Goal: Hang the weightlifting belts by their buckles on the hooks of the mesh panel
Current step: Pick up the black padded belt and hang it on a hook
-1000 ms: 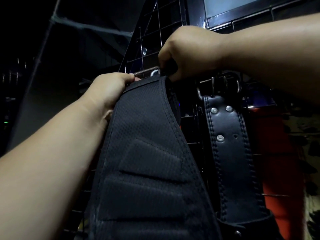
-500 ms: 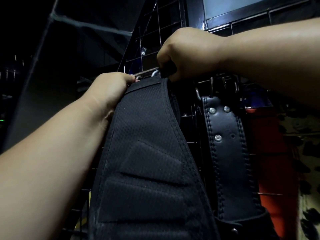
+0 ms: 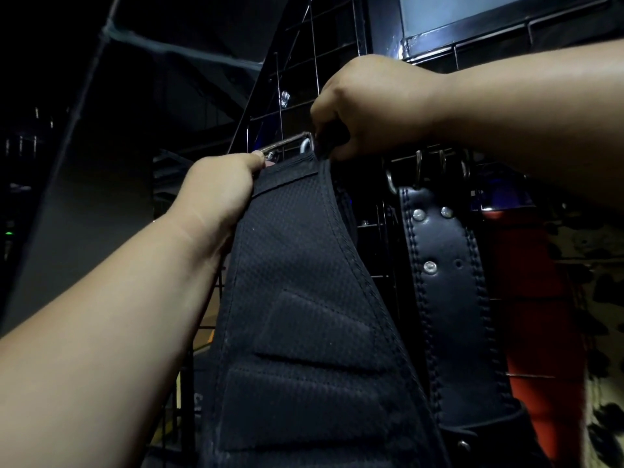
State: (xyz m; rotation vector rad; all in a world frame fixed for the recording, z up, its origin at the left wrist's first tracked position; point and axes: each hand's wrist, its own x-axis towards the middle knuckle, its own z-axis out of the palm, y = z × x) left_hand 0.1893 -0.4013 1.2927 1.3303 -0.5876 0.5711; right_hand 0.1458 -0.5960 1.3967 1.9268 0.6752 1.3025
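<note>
A wide black fabric belt (image 3: 304, 298) hangs down the middle of the view in front of the black mesh panel (image 3: 324, 45). Its metal buckle (image 3: 290, 146) shows at the top edge, level with the wires. My left hand (image 3: 219, 190) grips the belt's upper left corner by the buckle. My right hand (image 3: 368, 106) pinches the belt's upper right corner above the buckle. A black leather belt (image 3: 449, 292) with rivets hangs to the right, its buckle (image 3: 429, 167) on the panel's hooks.
A red belt or pad (image 3: 537, 298) hangs behind the leather belt at the right. A dark frame with a pale panel (image 3: 472, 8) sits above the mesh. The left side of the view is dark, with a slanted beam (image 3: 84, 130).
Both hands and the fabric belt's top have stayed almost in place. The buckle has shifted slightly against the mesh wires.
</note>
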